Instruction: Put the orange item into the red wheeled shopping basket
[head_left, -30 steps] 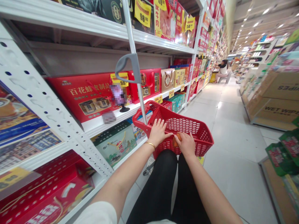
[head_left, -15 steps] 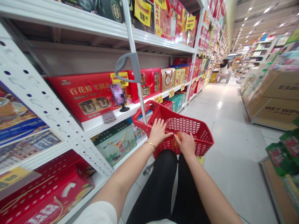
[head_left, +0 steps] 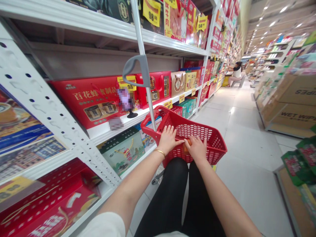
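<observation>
A red plastic shopping basket with perforated walls stands just in front of my knees. My left hand lies over its near rim with the fingers spread, and a gold bangle circles that wrist. My right hand is closed around a small orange-brown object at the same rim. Most of that object is hidden behind my fingers, so its kind cannot be made out. The tip of my left thumb comes close to it. A grey handle on a metal pole rises at the basket's left end.
On the left, white shelving holds boxed goods, including a large red gift box. A small black stand sits on the shelf edge. Cartons line the aisle's right side. A seated person is farther down the aisle.
My right hand has shifted slightly, its fingertips now farther over the rim, and the orange-brown object shows a little differently beneath them. My left hand stays on the rim.
</observation>
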A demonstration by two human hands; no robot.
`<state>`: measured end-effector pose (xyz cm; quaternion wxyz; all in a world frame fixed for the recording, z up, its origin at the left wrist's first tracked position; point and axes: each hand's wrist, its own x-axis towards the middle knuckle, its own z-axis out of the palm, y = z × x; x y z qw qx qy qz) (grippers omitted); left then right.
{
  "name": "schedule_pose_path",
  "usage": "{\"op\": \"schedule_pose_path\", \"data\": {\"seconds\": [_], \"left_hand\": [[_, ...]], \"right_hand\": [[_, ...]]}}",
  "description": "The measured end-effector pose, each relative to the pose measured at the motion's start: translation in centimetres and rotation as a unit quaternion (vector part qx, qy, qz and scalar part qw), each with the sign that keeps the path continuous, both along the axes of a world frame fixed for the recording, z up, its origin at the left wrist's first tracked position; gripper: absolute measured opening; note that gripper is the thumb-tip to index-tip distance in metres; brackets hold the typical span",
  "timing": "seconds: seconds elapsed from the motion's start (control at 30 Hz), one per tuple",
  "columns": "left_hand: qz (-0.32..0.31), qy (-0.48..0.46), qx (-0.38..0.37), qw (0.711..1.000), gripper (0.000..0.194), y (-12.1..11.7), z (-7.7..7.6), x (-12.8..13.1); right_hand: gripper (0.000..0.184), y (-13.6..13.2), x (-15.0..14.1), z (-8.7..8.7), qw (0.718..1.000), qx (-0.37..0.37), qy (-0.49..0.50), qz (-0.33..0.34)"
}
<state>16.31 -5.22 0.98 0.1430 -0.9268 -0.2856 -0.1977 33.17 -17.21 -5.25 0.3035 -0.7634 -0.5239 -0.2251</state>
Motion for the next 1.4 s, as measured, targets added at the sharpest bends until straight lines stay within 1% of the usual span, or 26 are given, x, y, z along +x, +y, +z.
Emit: {"op": "schedule_pose_path", "data": {"seconds": [0.1, 0.17, 0.2, 0.23, 0.3, 0.43, 0.5, 0.53, 0.57, 0.63, 0.77, 0.83, 0.9, 0.97, 1.03, 1.07, 1.13, 1.17, 1.2, 1.27, 1.4], "left_hand": [[0.001, 0.002, 0.001, 1.0, 0.09, 0.0, -0.1, 0.1], [0.004, 0.005, 0.004, 1.0, 0.094, 0.1, -0.2, 0.1], [0.006, 0.006, 0.005, 1.0, 0.096, 0.1, -0.2, 0.2], [0.007, 0.005, 0.006, 1.0, 0.097, 0.1, -0.2, 0.2], [0.007, 0.003, 0.007, 1.0, 0.097, 0.1, -0.2, 0.1], [0.004, 0.006, 0.012, 1.0, 0.09, 0.0, 0.0, -0.1], [0.001, 0.009, 0.012, 1.0, 0.089, 0.0, 0.1, -0.2], [0.001, 0.01, 0.011, 1.0, 0.088, 0.0, 0.1, -0.3], [0.002, 0.009, 0.009, 1.0, 0.088, 0.0, 0.1, -0.2], [0.005, 0.006, 0.004, 1.0, 0.089, 0.0, 0.0, -0.2], [0.001, 0.0, -0.003, 1.0, 0.096, 0.1, -0.1, 0.0], [-0.004, -0.002, -0.004, 1.0, 0.095, 0.1, 0.0, 0.0], [-0.01, -0.006, -0.003, 1.0, 0.093, 0.0, 0.2, -0.1], [-0.014, -0.009, -0.001, 1.0, 0.091, -0.2, 0.5, -0.3], [-0.017, -0.005, 0.005, 1.0, 0.087, -0.3, 0.8, -0.4], [-0.019, -0.001, 0.008, 1.0, 0.085, -0.4, 0.9, -0.5], [-0.021, 0.009, 0.011, 1.0, 0.082, -0.5, 1.0, -0.6], [-0.021, 0.012, 0.012, 1.0, 0.082, -0.5, 1.1, -0.7], [-0.02, 0.014, 0.013, 1.0, 0.083, -0.5, 1.1, -0.7], [-0.014, 0.01, 0.014, 1.0, 0.085, -0.5, 1.0, -0.7], [-0.016, 0.002, 0.014, 1.0, 0.089, -0.6, 0.5, -0.6]], "right_hand": [[0.046, -2.7, 3.6, -1.4, 0.999, 0.008, -0.006, -0.052], [0.045, -3.5, 5.1, -2.1, 0.996, 0.022, -0.002, -0.082], [0.045, -3.5, 5.3, -2.3, 0.996, 0.03, -0.002, -0.089], [0.045, -3.1, 5.1, -2.4, 0.995, 0.037, -0.003, -0.089], [0.046, -1.6, 3.3, -2.2, 0.997, 0.045, -0.009, -0.068], [0.046, 2.3, -2.2, -0.6, 0.999, 0.035, -0.006, 0.018], [0.046, 3.2, -3.7, 0.0, 0.999, 0.032, 0.003, 0.04], [0.046, 3.2, -3.8, 0.1, 0.999, 0.029, 0.001, 0.044], [0.045, 2.8, -3.5, 0.1, 0.999, 0.027, -0.005, 0.045], [0.045, 1.2, -1.6, -0.5, 0.999, 0.022, -0.023, 0.028], [0.046, -3.0, 3.8, -2.6, 0.996, 0.039, -0.021, -0.071], [0.049, -3.8, 5.0, -3.1, 0.993, 0.054, -0.006, -0.108], [0.052, -3.2, 4.3, -3.1, 0.992, 0.061, 0.005, -0.112], [0.051, -1.4, 1.9, -2.5, 0.995, 0.056, 0.005, -0.077], [0.049, 0.8, -1.1, -1.5, 0.999, 0.042, -0.004, -0.019], [0.048, 1.7, -2.4, -1.0, 0.999, 0.038, -0.003, -0.001], [0.046, 2.8, -4.0, -0.1, 0.999, 0.033, 0.0, 0.022], [0.045, 2.8, -4.1, 0.1, 0.999, 0.029, 0.0, 0.028], [0.044, 2.5, -3.8, 0.2, 0.999, 0.026, -0.003, 0.032], [0.043, 1.1, -1.9, -0.3, 0.999, 0.018, -0.012, 0.028], [0.042, -2.9, 3.6, -2.2, 0.998, 0.03, -0.013, -0.047]]}}
